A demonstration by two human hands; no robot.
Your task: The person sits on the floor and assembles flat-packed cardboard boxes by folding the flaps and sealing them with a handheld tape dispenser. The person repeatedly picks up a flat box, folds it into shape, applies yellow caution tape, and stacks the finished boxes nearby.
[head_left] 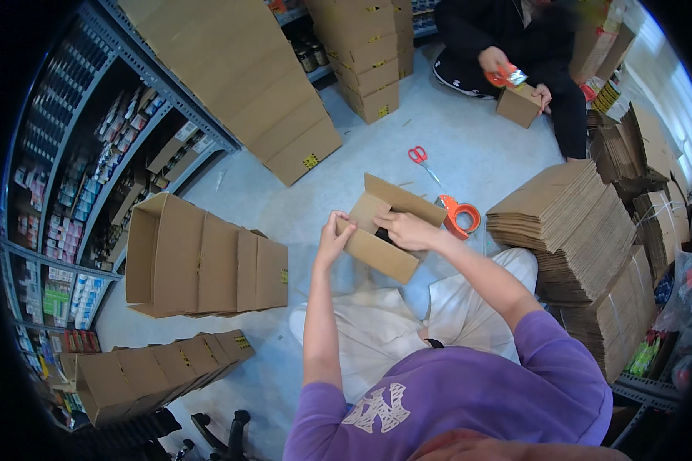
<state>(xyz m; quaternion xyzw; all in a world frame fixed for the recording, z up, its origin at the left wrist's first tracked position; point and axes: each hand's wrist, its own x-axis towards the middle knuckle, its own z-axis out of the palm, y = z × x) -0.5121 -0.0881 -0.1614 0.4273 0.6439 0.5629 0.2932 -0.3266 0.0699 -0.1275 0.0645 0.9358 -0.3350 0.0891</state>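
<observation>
An open brown cardboard box (pixel 388 261) is tilted over the floor just in front of my crossed legs, with one flap standing up on its far side. My left hand (pixel 334 237) grips the box's left edge, fingers bent over the wall. Down inside the box reaches my right hand (pixel 404 229), its fingers curled together beside a small dark patch; whether that is an object or shadow I cannot tell. An orange tape dispenser (pixel 450 206) lies right of the box. Beyond it are scissors (pixel 419 155) with red handles, blades toward the dispenser.
Stacks of flattened cardboard (pixel 550 207) rise at my right. Nested open boxes (pixel 181 253) stand at left, with taller box stacks (pixel 238 84) behind. Shelving (pixel 92 154) with packaged goods lines the left. At far right a seated person's hand (pixel 494 60) holds a tape dispenser over a small box.
</observation>
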